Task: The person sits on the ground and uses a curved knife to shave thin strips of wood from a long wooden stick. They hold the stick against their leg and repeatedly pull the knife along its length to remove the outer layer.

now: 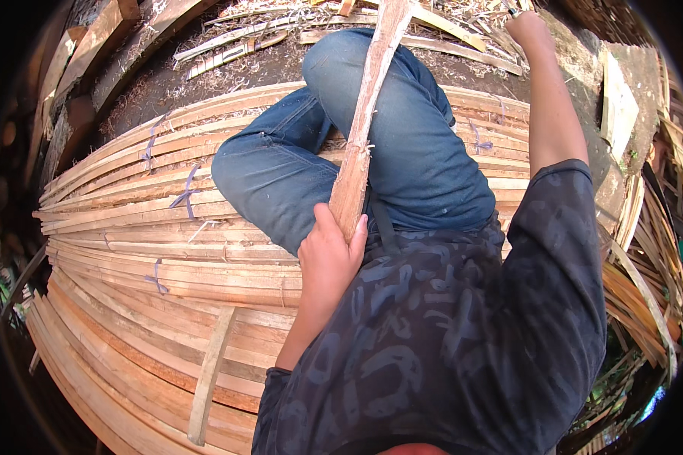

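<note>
A long, rough-edged wooden strip (354, 144) slants up across my raised knee, and its far end runs out at the top edge. My left hand (332, 246) is closed round its near end, close to my waist. Far out at the upper right, my right hand (530, 32) is closed on a tool (513, 10) with a dark part and a bit of metal showing. The top edge cuts most of that tool off, so its kind cannot be made out. The tool is apart from the strip.
Bundles of wooden strips (228, 269), tied with purple string (186, 189), lie under and beside me. A short slat (211, 375) lies across them. Offcuts (235, 57) and shavings cover the ground ahead. Thick beams (121, 61) stand upper left; more split strips (634, 303) are piled at right.
</note>
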Action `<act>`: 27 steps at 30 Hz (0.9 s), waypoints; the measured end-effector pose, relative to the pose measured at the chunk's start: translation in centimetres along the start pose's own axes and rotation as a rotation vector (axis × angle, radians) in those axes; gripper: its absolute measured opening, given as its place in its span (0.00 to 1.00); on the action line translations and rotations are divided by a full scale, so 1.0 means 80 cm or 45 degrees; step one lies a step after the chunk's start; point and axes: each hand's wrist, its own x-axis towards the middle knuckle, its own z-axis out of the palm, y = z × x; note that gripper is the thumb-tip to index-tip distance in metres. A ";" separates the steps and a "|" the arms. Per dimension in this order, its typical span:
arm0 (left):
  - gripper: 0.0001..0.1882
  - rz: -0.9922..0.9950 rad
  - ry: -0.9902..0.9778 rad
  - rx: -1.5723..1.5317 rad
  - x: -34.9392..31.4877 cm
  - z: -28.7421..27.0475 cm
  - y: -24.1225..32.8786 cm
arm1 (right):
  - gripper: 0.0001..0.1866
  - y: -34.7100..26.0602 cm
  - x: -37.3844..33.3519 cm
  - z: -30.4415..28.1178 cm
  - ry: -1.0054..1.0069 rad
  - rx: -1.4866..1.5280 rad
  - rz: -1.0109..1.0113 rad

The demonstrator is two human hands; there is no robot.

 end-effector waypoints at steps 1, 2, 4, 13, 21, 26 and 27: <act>0.24 -0.046 -0.008 0.013 -0.006 0.005 -0.007 | 0.19 0.015 0.009 0.003 -0.039 -0.015 0.008; 0.24 -0.042 -0.008 -0.024 -0.010 0.006 -0.012 | 0.20 0.026 0.011 0.014 0.006 0.030 -0.031; 0.24 -0.027 -0.023 -0.106 -0.008 0.006 -0.008 | 0.22 0.028 -0.007 0.015 0.090 0.103 -0.100; 0.23 -0.016 -0.080 -0.201 0.017 0.009 -0.009 | 0.13 -0.132 -0.204 -0.045 0.066 0.213 -0.648; 0.20 -0.001 0.026 -0.199 0.014 0.001 0.003 | 0.09 -0.129 -0.149 -0.026 0.161 0.115 -0.718; 0.22 -0.049 -0.039 -0.119 -0.001 -0.008 -0.007 | 0.15 -0.037 -0.048 -0.017 0.067 0.002 -0.085; 0.22 -0.053 -0.054 -0.155 -0.011 -0.003 -0.019 | 0.18 0.009 -0.018 -0.025 -0.135 0.036 0.204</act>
